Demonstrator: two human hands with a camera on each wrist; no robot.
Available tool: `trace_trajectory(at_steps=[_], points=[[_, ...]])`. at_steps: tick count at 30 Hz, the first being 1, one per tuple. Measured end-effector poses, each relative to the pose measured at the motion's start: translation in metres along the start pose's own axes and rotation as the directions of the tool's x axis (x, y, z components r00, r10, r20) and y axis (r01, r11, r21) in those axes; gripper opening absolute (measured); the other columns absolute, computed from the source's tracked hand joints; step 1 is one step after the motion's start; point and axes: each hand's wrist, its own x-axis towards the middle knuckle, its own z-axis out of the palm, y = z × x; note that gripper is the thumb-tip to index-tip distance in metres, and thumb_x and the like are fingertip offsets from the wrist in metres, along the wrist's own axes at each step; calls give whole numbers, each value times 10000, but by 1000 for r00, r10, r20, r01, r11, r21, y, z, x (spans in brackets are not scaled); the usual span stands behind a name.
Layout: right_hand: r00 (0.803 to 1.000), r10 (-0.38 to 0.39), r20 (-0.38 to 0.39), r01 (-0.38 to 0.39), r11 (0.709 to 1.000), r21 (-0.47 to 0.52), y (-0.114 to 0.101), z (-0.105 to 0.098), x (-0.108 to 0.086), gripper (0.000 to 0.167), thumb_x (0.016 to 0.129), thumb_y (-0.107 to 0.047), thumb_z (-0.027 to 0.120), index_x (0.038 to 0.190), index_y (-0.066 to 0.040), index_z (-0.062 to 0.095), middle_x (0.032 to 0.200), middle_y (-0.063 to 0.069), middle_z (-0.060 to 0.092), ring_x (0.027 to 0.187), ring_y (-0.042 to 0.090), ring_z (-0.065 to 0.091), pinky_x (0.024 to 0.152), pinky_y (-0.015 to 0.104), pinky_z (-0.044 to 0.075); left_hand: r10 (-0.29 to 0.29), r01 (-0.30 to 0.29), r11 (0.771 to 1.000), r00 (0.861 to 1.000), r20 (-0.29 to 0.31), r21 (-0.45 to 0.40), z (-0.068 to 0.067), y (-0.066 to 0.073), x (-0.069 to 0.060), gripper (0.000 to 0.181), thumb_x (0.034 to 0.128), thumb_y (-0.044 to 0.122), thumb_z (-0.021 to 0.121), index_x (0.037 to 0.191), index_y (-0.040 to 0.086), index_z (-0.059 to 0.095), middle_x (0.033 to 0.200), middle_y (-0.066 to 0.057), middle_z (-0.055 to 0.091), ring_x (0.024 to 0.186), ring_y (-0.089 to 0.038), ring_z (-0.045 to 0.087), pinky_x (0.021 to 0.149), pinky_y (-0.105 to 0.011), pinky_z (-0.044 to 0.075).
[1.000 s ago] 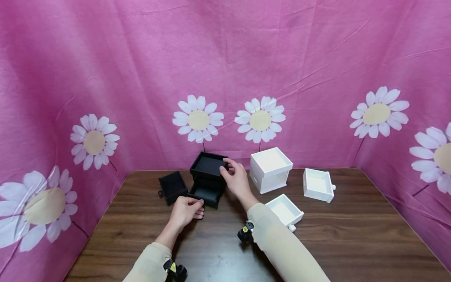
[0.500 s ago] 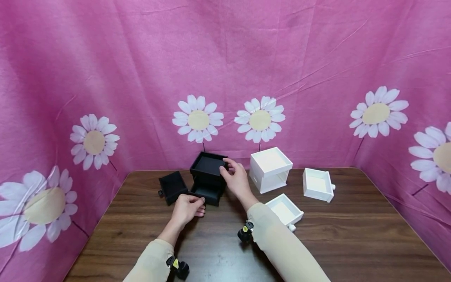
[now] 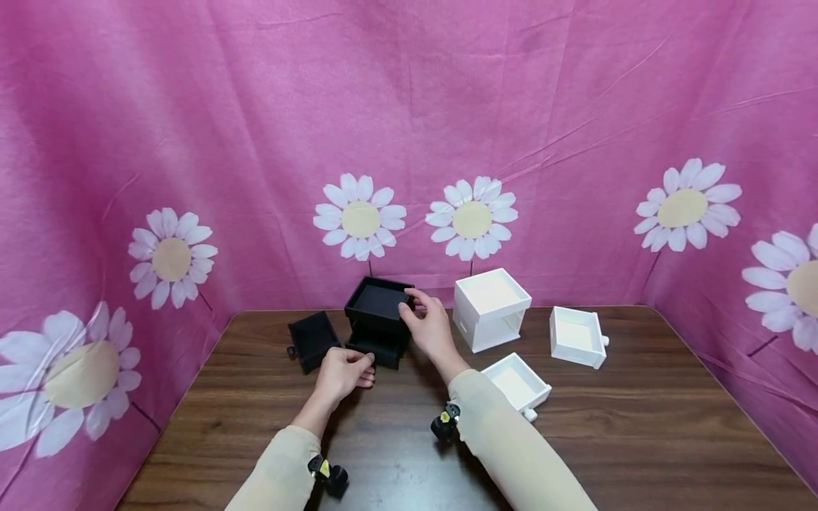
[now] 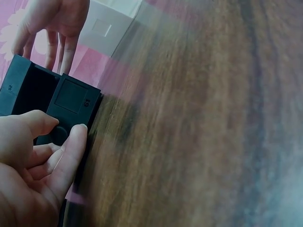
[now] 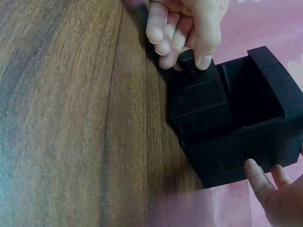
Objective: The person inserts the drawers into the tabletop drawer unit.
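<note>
A black mini drawer cabinet stands at the back of the table, with an open slot above its lower drawer. That drawer sticks out part way at the front. My left hand pinches its round knob between thumb and fingers, as both wrist views show. My right hand holds the cabinet at its upper right corner, with fingertips against the side wall in the right wrist view. A second black drawer lies on the table just left of the cabinet.
Right of the cabinet stands a white cabinet with an open front. One white drawer lies before it, partly behind the right sleeve, and another white drawer lies farther right. A pink flowered curtain surrounds the wooden table.
My left hand has moved slightly forward and to the right, and the lower black drawer has slid farther into the cabinet. My right hand has stayed at the cabinet's corner.
</note>
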Motion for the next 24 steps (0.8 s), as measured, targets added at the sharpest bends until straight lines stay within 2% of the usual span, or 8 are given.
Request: trace_trajectory(at_steps=[6, 13, 24], points=[[1000, -1, -3, 1, 1000, 10, 0, -1, 0, 406, 1030, -199, 716, 1420, -89, 695, 1303, 266, 645, 1201, 423, 685, 1051, 538, 597, 15, -15, 1000, 1000, 6, 9, 2, 2, 3, 210, 1019, 41, 694, 999, -153, 772, 800, -211, 781, 608, -164, 747, 610, -320, 669], [1000, -20, -11, 20, 1000, 1, 1, 1, 0, 395, 1019, -179, 724, 1402, -83, 709, 1284, 251, 658, 1189, 375, 689, 1044, 508, 605, 6, -5, 1000, 1000, -9, 6, 4, 3, 5, 208, 1025, 48, 693, 1003, -145, 765, 805, -207, 782, 614, -172, 749, 607, -324, 669], [1000, -26, -12, 26, 1000, 15, 2, 1, 0, 393, 1019, -181, 726, 1400, -86, 710, 1280, 254, 658, 1177, 392, 693, 1030, 523, 609, 12, -11, 1000, 1000, -17, 7, 9, 3, 12, 221, 1034, 64, 681, 1011, -147, 746, 811, -192, 777, 604, -130, 731, 606, -295, 663]])
